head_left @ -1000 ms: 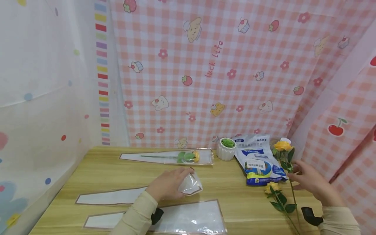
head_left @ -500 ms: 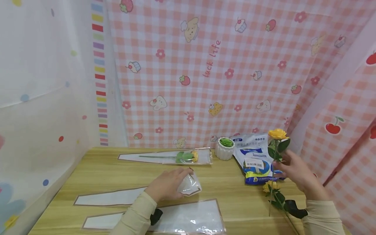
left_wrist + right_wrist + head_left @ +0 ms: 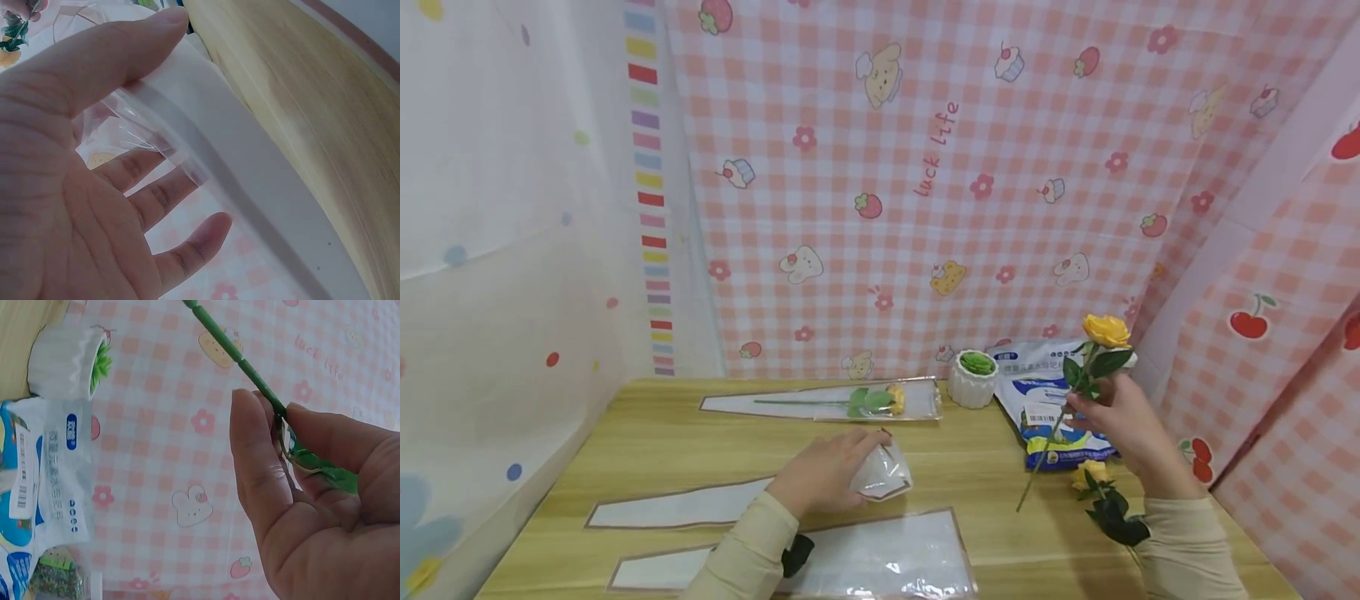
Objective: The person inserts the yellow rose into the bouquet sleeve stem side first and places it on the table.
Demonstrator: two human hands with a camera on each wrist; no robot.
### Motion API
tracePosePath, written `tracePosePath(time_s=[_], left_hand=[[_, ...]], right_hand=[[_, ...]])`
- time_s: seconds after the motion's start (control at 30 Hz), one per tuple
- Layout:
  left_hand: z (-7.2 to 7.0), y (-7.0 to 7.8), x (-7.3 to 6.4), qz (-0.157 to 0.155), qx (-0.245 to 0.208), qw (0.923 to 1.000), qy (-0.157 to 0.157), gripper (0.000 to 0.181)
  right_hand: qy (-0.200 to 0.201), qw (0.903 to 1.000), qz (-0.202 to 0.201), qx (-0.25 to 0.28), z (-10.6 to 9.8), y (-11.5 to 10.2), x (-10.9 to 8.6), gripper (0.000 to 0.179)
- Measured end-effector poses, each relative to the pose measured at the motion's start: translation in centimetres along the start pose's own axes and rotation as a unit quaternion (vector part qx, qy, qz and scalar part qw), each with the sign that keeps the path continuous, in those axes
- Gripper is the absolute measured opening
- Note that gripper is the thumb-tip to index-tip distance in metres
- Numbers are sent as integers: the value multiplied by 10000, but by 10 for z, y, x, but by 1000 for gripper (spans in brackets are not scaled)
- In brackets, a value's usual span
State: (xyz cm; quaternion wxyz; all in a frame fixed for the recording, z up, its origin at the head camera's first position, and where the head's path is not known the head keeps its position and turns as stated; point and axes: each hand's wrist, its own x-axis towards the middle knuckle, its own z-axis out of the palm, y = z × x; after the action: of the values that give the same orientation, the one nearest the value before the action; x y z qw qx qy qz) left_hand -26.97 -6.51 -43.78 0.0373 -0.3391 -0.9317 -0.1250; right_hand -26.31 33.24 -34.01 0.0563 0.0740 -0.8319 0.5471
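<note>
My left hand (image 3: pixel 827 471) holds the wide end of a clear flower sleeve (image 3: pixel 883 472) with a brown border, lifted off the table. In the left wrist view, the thumb lies along one side of the sleeve's edge (image 3: pixel 206 150) while the fingers reach past the film on the other. My right hand (image 3: pixel 1123 429) pinches an artificial yellow rose (image 3: pixel 1107 331) by its stem, just below the leaves. The bloom points up, and the stem (image 3: pixel 215 332) slants down to the left over the table. A second yellow rose (image 3: pixel 1092 475) lies below the right hand, its stem partly hidden by the forearm.
A sleeve (image 3: pixel 925 402) with a rose inside lies at the back. Another sleeve (image 3: pixel 887 550) lies in front, under the left forearm. A potted succulent (image 3: pixel 973 385), a blue-and-white bag (image 3: pixel 1037 408) and a jar (image 3: pixel 59 581) stand at back right.
My right hand has moved left and up with the yellow rose, whose stem has swung down toward the left. The left hand stays in place at the sleeve.
</note>
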Motion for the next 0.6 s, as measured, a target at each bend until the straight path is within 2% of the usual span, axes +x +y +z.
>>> tracePosePath(time_s=[0.3, 0.4, 0.6], left_hand=[[-1, 0, -1, -60, 40, 10000, -31, 82], [-2, 1, -1, -79, 49, 9999, -57, 82], [-4, 2, -1, -141, 8, 9999, -60, 81]], right_hand=[[182, 9998, -85, 52, 11, -5, 4, 56], [201, 9989, -126, 396, 16, -7, 5, 57], [339, 9946, -352, 913, 27, -10, 6, 38]])
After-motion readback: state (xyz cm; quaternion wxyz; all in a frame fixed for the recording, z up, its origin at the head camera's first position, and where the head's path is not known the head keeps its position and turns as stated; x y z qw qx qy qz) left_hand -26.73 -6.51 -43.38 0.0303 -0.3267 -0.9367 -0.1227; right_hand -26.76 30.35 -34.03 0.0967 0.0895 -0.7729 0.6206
